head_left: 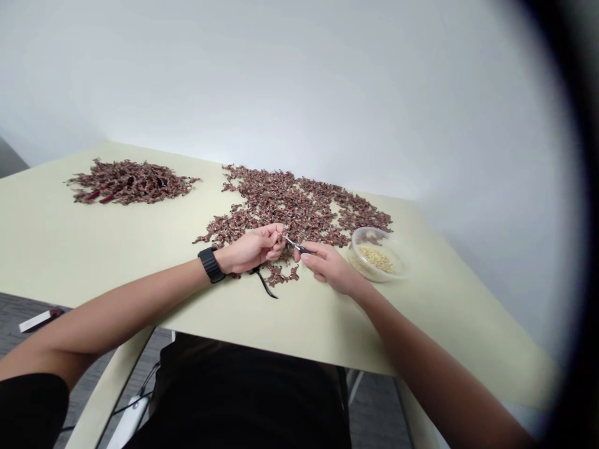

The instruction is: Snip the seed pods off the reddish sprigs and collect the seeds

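Note:
My left hand (253, 249) is pinching a small brownish-red piece at its fingertips, with a black wristwatch (210, 264) on that wrist. My right hand (327, 265) grips small pointed snips (294, 245) with black handles, and their metal tips reach the left fingertips. Beneath both hands lies a wide, single-layer spread of brownish-red dried pieces (290, 202). A thin black strip (264, 284) lies on the table just below my left hand.
A denser, darker heap of reddish pieces (128, 182) sits at the back left of the pale green table (93, 255). To the right stands a clear plastic bowl (360, 264) holding pale yellow bits (375, 258). A white-and-red item (40, 320) lies on the grey floor.

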A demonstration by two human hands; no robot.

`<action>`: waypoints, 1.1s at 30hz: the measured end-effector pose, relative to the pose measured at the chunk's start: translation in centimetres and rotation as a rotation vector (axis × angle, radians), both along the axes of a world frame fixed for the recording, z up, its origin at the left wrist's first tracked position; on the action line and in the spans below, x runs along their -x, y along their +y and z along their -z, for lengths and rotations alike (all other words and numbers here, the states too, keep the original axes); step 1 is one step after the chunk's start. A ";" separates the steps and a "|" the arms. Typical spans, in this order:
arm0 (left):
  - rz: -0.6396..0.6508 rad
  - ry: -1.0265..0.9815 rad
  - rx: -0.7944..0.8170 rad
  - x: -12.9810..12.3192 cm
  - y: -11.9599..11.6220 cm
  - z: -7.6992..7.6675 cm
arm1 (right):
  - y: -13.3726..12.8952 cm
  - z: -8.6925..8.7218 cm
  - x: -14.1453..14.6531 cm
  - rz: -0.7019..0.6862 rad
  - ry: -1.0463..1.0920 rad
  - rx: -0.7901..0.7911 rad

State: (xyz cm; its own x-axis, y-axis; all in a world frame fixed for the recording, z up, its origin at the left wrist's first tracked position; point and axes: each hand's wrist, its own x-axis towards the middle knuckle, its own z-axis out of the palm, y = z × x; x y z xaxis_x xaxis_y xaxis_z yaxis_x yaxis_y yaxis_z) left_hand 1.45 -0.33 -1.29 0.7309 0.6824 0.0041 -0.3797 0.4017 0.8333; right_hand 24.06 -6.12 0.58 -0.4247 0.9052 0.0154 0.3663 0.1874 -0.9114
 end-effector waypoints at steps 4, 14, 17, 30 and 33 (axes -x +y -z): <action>0.008 0.007 -0.001 -0.1 -0.1 0.0 | 0.0 0.2 0.2 -0.008 0.033 0.039; 0.032 -0.002 -0.029 0.1 0.0 0.3 | -0.1 0.5 0.1 -0.008 0.149 0.249; -0.013 0.028 -0.059 0.1 0.1 0.4 | -0.1 0.4 0.2 -0.003 0.115 0.185; -0.155 0.276 -0.482 0.9 0.9 0.2 | 0.3 0.1 -0.8 0.079 -0.287 -0.300; -0.087 0.288 -0.550 0.7 1.0 0.6 | 0.4 0.2 -0.9 0.072 -0.253 -0.300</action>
State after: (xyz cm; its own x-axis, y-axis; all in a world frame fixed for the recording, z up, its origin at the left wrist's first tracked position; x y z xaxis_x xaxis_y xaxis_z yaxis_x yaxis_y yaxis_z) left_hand 0.76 0.69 -1.88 0.6966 0.6937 0.1831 -0.1211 -0.1378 0.9830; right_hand 24.96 -5.76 0.36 -0.3845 0.9041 0.1865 0.5939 0.3969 -0.6998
